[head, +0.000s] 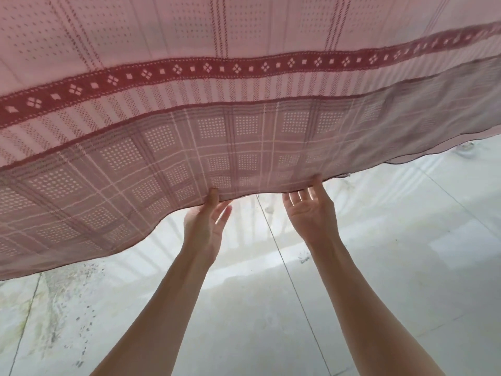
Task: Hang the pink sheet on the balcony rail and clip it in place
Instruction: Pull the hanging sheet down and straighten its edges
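Two hands reach for the pink sheet (244,109) hem at twelve o'clock: left hand (206,223) pinches it, right hand (311,210) open-fingered beneath; no rail or clips visible.

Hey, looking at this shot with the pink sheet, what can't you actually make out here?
Head view, all of it:
- Balcony rail: hidden behind the pink sheet.
- Clips: none visible.
- Sheet's full extent: cut off by the top and side edges.
- Left hand and right hand: fingertips partly hidden behind the sheet's lower edge, so grip unclear.
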A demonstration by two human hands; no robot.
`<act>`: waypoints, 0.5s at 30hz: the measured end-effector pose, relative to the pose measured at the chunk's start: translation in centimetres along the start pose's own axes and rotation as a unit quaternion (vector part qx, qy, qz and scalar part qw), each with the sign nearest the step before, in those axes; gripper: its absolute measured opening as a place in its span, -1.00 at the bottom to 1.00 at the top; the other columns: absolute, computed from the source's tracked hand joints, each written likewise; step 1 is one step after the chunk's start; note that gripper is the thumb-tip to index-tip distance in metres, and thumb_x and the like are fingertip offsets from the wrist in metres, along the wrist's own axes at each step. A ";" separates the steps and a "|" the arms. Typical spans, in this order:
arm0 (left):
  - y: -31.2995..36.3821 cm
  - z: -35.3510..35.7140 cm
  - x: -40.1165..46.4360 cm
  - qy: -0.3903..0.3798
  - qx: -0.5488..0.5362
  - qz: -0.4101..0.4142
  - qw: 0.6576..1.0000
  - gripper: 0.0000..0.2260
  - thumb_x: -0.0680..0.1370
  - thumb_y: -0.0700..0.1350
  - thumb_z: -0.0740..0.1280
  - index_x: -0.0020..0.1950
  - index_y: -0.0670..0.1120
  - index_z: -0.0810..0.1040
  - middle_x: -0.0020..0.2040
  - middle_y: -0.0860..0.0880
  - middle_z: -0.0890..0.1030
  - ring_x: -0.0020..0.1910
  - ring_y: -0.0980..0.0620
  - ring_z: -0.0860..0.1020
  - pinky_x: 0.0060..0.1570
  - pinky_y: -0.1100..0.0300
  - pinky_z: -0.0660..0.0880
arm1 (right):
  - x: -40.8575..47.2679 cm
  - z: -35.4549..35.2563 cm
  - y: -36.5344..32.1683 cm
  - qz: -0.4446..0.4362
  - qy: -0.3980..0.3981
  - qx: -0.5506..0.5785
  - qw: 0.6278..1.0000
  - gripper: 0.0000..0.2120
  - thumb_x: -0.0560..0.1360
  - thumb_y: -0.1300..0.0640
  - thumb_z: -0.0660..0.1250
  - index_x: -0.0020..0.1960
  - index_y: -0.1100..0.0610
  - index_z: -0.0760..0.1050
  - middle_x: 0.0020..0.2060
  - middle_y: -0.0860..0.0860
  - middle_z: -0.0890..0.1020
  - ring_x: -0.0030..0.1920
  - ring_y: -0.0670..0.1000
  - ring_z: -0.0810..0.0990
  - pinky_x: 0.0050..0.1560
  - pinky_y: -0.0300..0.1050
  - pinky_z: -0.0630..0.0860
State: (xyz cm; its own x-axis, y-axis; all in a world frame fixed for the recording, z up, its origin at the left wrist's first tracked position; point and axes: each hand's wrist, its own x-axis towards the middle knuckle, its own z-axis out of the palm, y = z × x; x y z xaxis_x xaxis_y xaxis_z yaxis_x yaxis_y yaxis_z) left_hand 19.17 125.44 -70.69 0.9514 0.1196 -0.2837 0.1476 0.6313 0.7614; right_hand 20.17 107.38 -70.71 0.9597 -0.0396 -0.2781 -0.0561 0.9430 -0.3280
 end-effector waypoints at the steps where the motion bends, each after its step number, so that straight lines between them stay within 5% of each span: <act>1: 0.2 0.0 0.3 0.008 0.004 0.007 1.000 -0.97 0.52 -0.13 0.31 -0.08 -0.05 0.53 -0.25 0.11 0.66 -0.18 0.15 0.63 -0.07 0.20 0.50 | 0.2 -0.2 -0.8 -0.013 0.003 -0.002 1.000 -0.89 0.49 0.11 0.35 -0.01 0.11 0.55 -0.09 -0.01 0.63 0.02 -0.02 0.63 -0.03 -0.03 0.58; 7: 1.2 -0.3 2.1 0.061 0.008 0.037 0.997 -0.96 0.52 -0.16 0.32 -0.12 -0.04 0.53 -0.32 0.14 0.65 -0.22 0.18 0.61 -0.07 0.23 0.50 | 1.2 -1.1 -4.3 -0.064 0.012 0.004 0.998 -0.77 0.50 0.13 0.32 -0.27 0.07 0.68 -0.09 -0.03 0.57 0.03 -0.04 0.58 -0.06 -0.08 0.58; 15: 2.0 0.0 4.3 0.096 -0.006 0.053 0.994 -0.97 0.52 -0.16 0.33 -0.12 -0.07 0.51 -0.35 0.12 0.64 -0.26 0.16 0.61 -0.16 0.24 0.55 | 3.5 0.1 -5.4 -0.109 0.095 -0.013 0.989 -0.81 0.51 0.14 0.34 0.08 0.17 0.47 0.21 0.14 0.44 0.12 0.09 0.53 -0.05 -0.03 0.57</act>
State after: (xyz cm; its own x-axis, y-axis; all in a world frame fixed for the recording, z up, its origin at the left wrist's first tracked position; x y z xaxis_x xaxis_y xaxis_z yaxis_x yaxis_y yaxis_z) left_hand 23.59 127.18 -70.37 0.8924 0.3286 -0.3092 0.0452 0.6167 0.7859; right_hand 23.88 102.19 -69.84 0.8814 -0.3037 -0.3617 0.1362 0.8967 -0.4211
